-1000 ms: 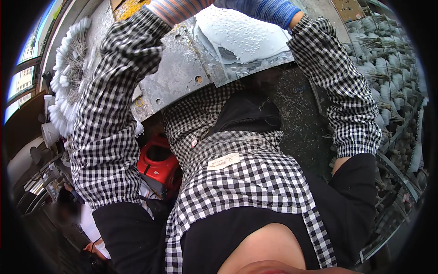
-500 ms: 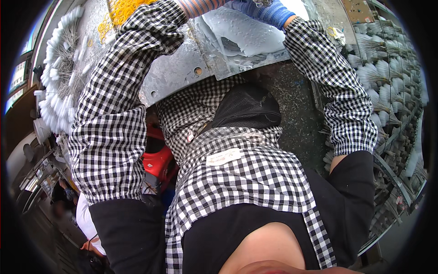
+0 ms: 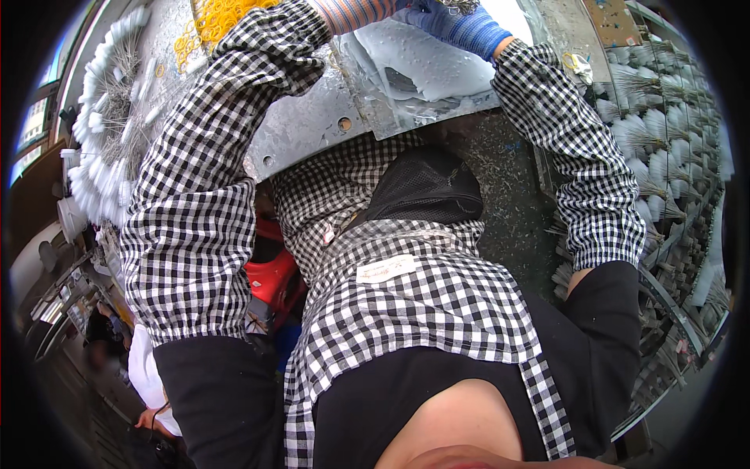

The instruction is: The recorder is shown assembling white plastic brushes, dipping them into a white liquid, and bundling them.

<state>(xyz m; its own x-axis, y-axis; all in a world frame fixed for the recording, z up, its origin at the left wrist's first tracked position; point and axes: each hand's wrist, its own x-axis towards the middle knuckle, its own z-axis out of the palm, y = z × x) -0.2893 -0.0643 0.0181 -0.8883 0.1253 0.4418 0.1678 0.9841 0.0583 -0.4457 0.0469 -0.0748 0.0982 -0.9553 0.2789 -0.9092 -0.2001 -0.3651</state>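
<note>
My left hand (image 3: 358, 12), in an orange and grey striped glove, reaches to the top edge over the metal worktop (image 3: 301, 121). Its fingers are mostly cut off there, so their pose is hidden. Close beside it, my right hand (image 3: 459, 30) wears a blue striped glove and has its fingers curled. A tangled bundle of thin grey wires (image 3: 462, 5) shows at this hand, partly out of view; the hand seems closed on it. Below both hands, a whitish, wet-looking coating (image 3: 445, 66) covers a plate on the worktop.
Yellow rubber bands (image 3: 226, 19) lie in a heap at the far left. White-tipped wire bundles (image 3: 105, 117) are piled along the left edge, with stacked rows of similar bundles (image 3: 656, 125) on the right. A red stool (image 3: 269, 277) stands low left; another person's white sleeve (image 3: 147, 367) shows behind.
My right hand has come slightly lower in the picture, and more of the wire bundle shows. My left hand has shifted slightly right, still close to the right one.
</note>
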